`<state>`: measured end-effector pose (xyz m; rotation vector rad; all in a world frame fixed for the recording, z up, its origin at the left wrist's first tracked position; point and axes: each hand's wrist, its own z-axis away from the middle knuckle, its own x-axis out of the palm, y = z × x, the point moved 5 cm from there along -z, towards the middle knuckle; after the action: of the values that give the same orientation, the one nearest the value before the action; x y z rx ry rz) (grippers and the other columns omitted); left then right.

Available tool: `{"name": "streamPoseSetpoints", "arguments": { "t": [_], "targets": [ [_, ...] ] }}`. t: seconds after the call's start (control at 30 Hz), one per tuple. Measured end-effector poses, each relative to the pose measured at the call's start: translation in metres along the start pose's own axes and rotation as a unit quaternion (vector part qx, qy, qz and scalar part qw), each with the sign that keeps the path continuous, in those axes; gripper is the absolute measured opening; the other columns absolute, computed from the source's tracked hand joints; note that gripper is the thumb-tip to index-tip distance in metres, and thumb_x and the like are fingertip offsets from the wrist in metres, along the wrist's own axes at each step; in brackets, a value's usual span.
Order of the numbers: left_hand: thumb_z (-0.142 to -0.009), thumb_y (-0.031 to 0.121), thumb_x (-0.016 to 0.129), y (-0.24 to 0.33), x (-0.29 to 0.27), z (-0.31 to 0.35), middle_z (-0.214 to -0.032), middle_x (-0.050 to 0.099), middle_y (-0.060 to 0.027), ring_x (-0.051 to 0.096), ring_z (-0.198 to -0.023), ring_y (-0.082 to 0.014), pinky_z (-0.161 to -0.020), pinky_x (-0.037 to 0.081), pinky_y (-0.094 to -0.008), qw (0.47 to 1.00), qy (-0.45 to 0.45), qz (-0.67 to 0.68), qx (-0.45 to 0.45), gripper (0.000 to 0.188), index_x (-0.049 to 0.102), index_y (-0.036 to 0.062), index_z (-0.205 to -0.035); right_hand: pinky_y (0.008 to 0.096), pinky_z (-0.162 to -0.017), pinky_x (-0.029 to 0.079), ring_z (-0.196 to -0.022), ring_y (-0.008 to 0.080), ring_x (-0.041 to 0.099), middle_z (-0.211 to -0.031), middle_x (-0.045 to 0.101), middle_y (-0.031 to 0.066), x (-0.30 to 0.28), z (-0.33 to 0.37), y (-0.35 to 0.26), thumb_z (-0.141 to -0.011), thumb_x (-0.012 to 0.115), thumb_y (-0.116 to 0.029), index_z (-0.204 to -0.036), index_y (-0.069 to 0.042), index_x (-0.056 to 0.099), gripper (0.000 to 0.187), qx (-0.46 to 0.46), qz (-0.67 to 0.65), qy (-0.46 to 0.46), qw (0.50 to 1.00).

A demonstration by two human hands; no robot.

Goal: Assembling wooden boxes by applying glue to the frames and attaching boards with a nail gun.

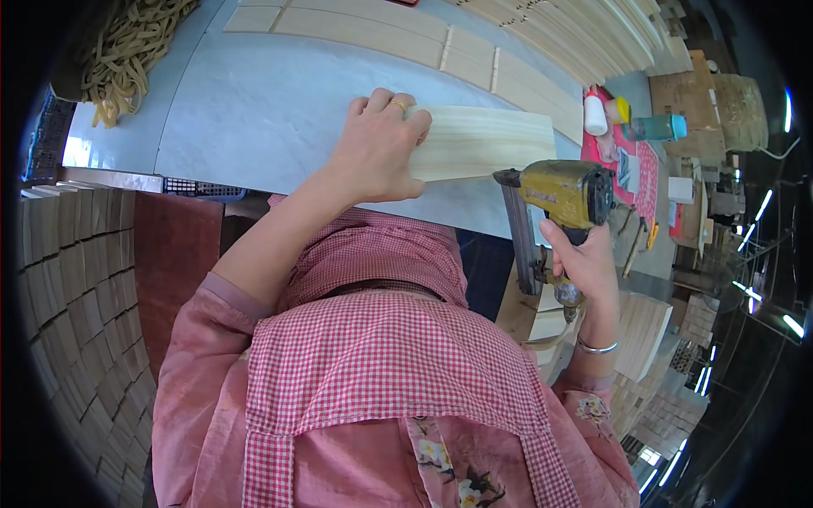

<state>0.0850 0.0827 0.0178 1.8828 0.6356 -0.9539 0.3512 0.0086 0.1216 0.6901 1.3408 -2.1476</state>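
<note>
- The left hand (385, 148) is clamped on the left end of a board (491, 140), fingertips over it, thumb by its near edge; whether the board lies flat on the table (254, 118) beneath, I cannot tell.
- The right hand (584, 262) is wrapped around the nail gun (559, 193); its trigger finger is not plain to see.
- The gun's nose (506, 176), ahead and left of the right fingers, seems to face the left thumb. A stray trigger squeeze could send a fastener toward that hand.
- The nose overlaps the board's near edge in view, right of the left fingers; contact is unclear. A careless swing could knock or dent the wood.
- Only the left fingers hold the board, at one end, so a push far to their right could twist it.
- Beyond the left fingertips lie flat strips (364, 34); shoving the board away could disturb their row.
- The bottle (656, 128), beyond the right fingers, might be tipped by a wide reach.
</note>
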Motion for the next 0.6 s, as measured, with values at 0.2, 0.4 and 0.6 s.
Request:
{"name": "streamPoseSetpoints", "arguments": {
  "t": [0.2, 0.4, 0.6],
  "targets": [
    [-0.056, 0.025, 0.082, -0.002, 0.000, -0.002, -0.119, 0.061, -0.0146, 0.050, -0.111, -0.0325, -0.096, 0.038, -0.0437, 1.000, -0.004, 0.002, -0.002, 0.045, 0.058, 0.0110, -0.091, 0.0234, -0.040, 0.038, -0.040, 0.0094, 0.045, -0.055, 0.055, 0.0006, 0.002, 0.000, 0.001, -0.090, 0.075, -0.018, -0.083, 0.000, 0.067, 0.021, 0.005, -0.042, 0.011, 0.999],
    [-0.055, 0.025, 0.083, -0.003, 0.000, -0.001, -0.123, 0.058, -0.0117, 0.050, -0.113, -0.0314, -0.098, 0.038, -0.0431, 1.000, 0.000, 0.002, -0.003, 0.050, 0.052, 0.0124, -0.091, 0.0235, -0.040, 0.038, -0.041, 0.0092, 0.044, -0.055, 0.055, 0.0002, 0.007, 0.002, 0.001, -0.090, 0.074, -0.017, -0.085, 0.001, 0.067, 0.020, 0.021, -0.037, 0.026, 0.999],
    [-0.057, 0.023, 0.083, -0.008, 0.002, 0.004, -0.127, 0.056, -0.0154, 0.050, -0.117, -0.0340, -0.103, 0.038, -0.0457, 1.000, 0.008, 0.028, 0.011, 0.052, 0.056, 0.0102, -0.101, 0.0249, -0.046, 0.043, -0.047, 0.0123, 0.053, -0.063, 0.063, 0.0034, 0.008, 0.006, -0.012, -0.089, 0.075, -0.015, -0.093, 0.004, 0.067, 0.020, -0.012, 0.057, 0.032, 0.998]
  ]
}}
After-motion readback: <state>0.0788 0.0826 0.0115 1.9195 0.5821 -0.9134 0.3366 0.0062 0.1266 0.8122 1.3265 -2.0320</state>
